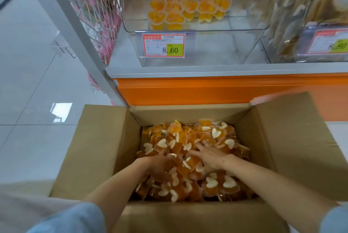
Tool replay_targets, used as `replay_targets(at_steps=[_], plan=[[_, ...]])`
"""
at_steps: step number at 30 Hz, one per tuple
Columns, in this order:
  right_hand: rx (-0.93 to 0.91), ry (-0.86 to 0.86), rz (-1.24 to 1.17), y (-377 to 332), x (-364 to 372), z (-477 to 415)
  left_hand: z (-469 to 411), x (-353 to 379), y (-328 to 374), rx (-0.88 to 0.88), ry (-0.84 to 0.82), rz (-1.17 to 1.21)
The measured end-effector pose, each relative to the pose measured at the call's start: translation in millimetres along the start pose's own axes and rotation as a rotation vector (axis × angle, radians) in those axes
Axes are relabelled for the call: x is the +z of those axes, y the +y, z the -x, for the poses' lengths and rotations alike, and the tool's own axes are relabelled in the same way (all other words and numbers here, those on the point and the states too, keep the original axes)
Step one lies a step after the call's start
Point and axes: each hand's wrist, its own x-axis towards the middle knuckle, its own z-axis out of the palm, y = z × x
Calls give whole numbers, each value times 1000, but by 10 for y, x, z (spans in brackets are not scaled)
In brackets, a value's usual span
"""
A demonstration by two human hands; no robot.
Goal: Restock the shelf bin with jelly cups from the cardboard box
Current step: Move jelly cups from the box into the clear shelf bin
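Observation:
An open cardboard box point(105, 148) stands on the floor below the shelf, filled with orange heart-shaped jelly cups point(212, 183) with white heart bases. Both my hands are down in the pile. My left hand point(160, 163) is dug in at the middle left, its fingers curled into the cups and partly buried. My right hand point(207, 155) lies on top of the pile with its fingers spread toward the upper left, touching cups. Above, the clear shelf bin point(197, 30) holds several jelly cups point(188, 6) toward its back; its front part is bare.
A price tag reading 8.60 point(163, 45) hangs on the bin's front. A neighbouring clear bin point(301, 16) with pale snacks sits to the right. A wire rack of pink packets point(90, 6) hangs at left. The orange shelf base point(207, 89) is behind the box.

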Motion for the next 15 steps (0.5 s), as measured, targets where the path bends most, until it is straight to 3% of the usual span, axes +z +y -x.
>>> replay_targets(at_steps=[4, 7, 15], plan=[[-13, 50, -82, 42, 10, 33, 21, -7, -57, 42, 58, 132], [-8, 70, -153, 51, 21, 53, 80, 4, -43, 116, 199, 251], [-8, 51, -389, 52, -141, 275, 273, -97, 71, 112, 289, 268]])
